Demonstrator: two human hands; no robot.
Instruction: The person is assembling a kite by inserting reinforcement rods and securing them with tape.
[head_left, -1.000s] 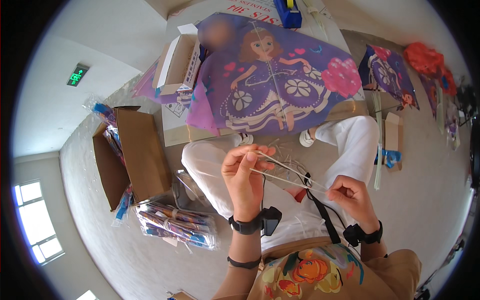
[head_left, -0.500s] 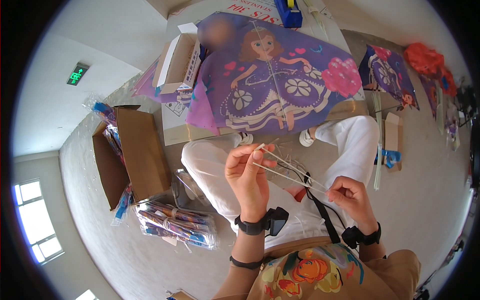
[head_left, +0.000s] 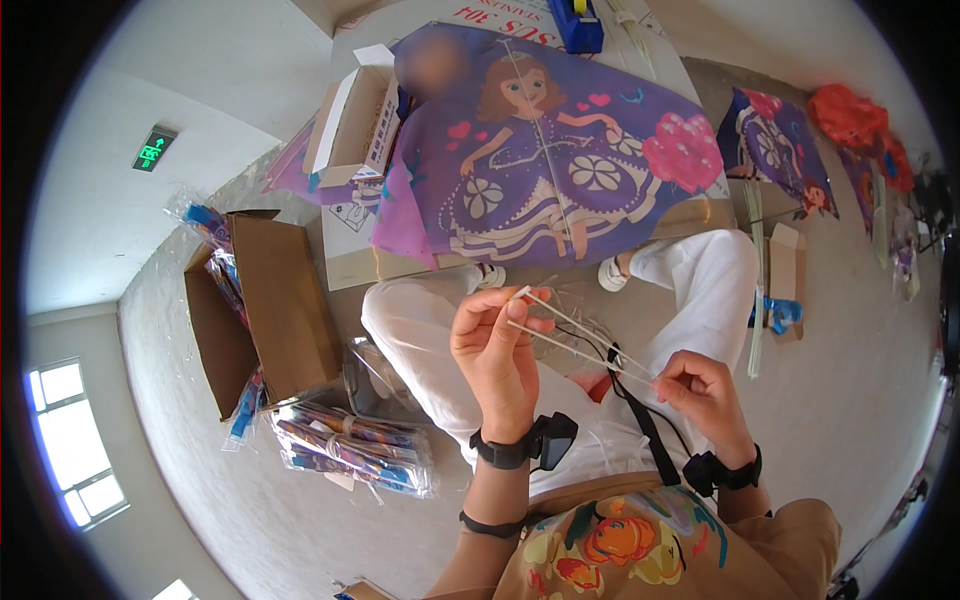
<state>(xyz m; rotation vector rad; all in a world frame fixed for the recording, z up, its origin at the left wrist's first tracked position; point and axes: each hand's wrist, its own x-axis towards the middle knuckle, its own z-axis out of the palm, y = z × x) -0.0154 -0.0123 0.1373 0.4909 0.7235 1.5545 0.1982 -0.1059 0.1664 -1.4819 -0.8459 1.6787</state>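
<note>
The left hand and right hand pinch opposite ends of two pale rods between fingers and thumb. The rods slant above the lap. Ahead, a purple sheet covers much of the table, beside an open white box. Wrapped bundles lie near a brown carton.

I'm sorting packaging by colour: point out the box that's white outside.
It's the white box at the left edge of the purple printed sheet. The large cardboard box at left and the small carton at right are brown instead.
</note>
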